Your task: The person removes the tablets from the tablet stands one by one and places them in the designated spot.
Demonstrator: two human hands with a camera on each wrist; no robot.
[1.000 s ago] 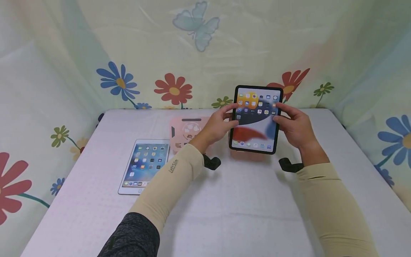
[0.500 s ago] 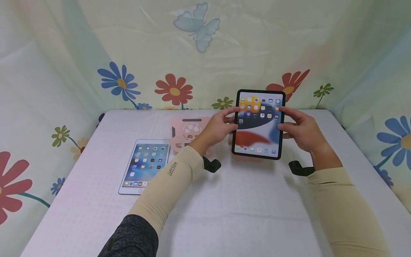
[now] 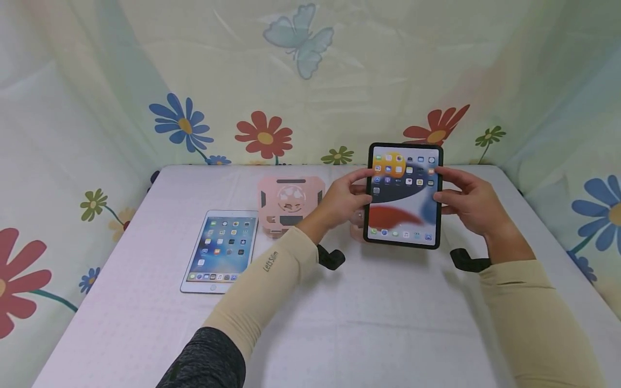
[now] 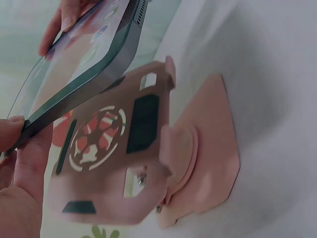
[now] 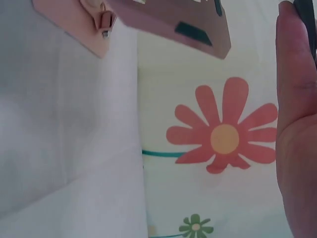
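Observation:
A black-edged tablet (image 3: 405, 199) with its screen lit is held up by both hands above the table. My left hand (image 3: 342, 199) pinches its left edge, fingers and thumb on the rim. On the opposite edge, my right hand (image 3: 477, 202) pinches it in the same way. Behind the tablet stands a pink tablet stand (image 4: 99, 148), mostly hidden in the head view. The left wrist view shows its tilted holder plate with dark pads and a round cut-out, joined to a pink base (image 4: 213, 163). The tablet's lower edge is near the holder; contact cannot be judged.
A second pink stand (image 3: 290, 205) sits left of my left hand. Nearer and further left, a white tablet (image 3: 220, 250) lies face up, lit, partly covered by my left sleeve. A flowered curtain (image 3: 301, 118) hangs behind the white-covered table (image 3: 364, 323).
Both hands have moved the tablet to the right and slightly down in the head view. More of the left pink stand shows now. The white tablet has stayed in place.

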